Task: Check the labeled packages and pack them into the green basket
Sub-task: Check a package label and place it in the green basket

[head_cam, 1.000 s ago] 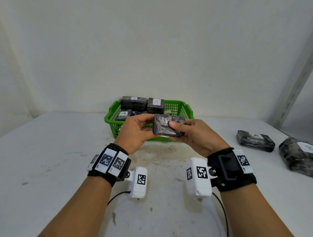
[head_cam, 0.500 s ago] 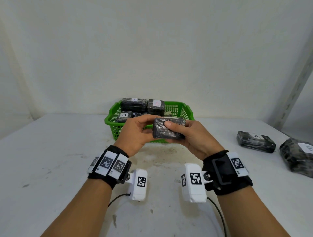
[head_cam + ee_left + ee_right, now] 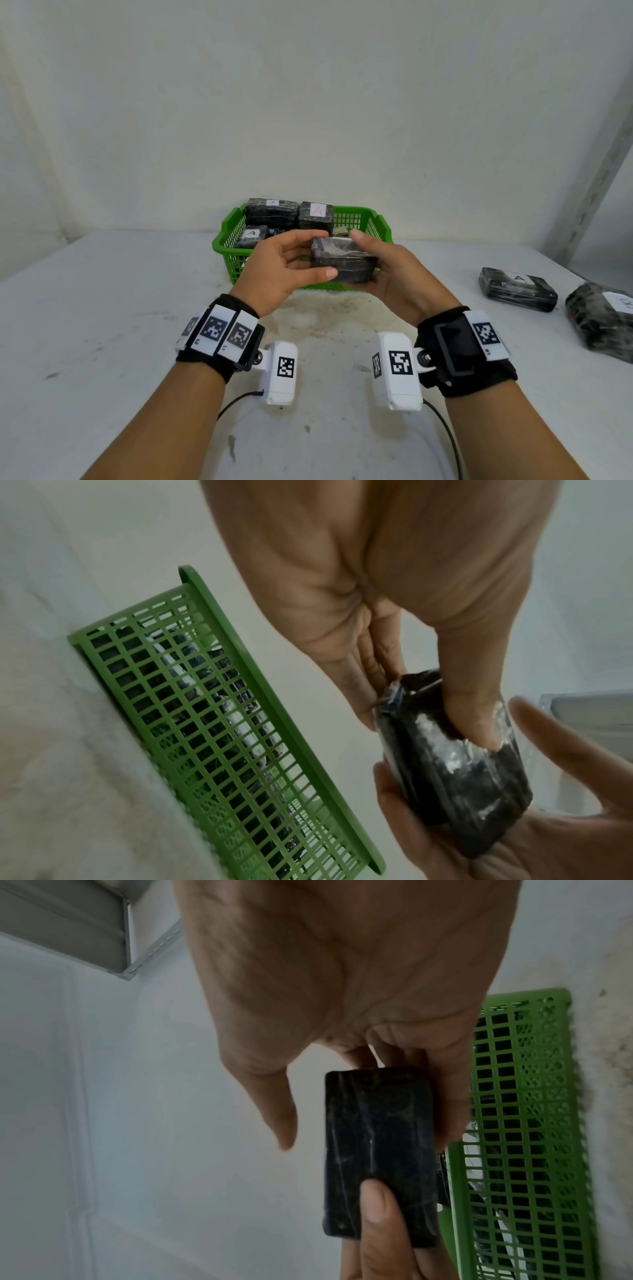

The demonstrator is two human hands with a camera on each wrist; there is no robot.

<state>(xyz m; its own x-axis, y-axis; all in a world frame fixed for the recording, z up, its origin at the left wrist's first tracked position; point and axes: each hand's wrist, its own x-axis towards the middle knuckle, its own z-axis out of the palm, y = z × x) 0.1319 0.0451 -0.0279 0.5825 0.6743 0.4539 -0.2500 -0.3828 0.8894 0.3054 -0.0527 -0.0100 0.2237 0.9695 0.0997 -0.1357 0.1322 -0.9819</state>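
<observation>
A black plastic-wrapped package (image 3: 342,260) is held in the air just in front of the green basket (image 3: 226,240). My left hand (image 3: 308,257) pinches its left end, thumb on the near face and fingers behind, as the left wrist view shows (image 3: 455,772). My right hand (image 3: 380,270) cradles the right end with fingers curled behind it; its thumb stands off the package (image 3: 377,1137). No label shows on the faces I see. Three packages marked A (image 3: 317,214) lie in the basket.
On the white table to the right lie a flat black package marked A (image 3: 517,287) and a bigger dark bundle (image 3: 603,318) with a white label. The basket stands against the back wall. A grey post rises at the far right.
The package has been turned between the hands. My left thumb moved onto its near face, and my right thumb came off the front to hover by the top edge.
</observation>
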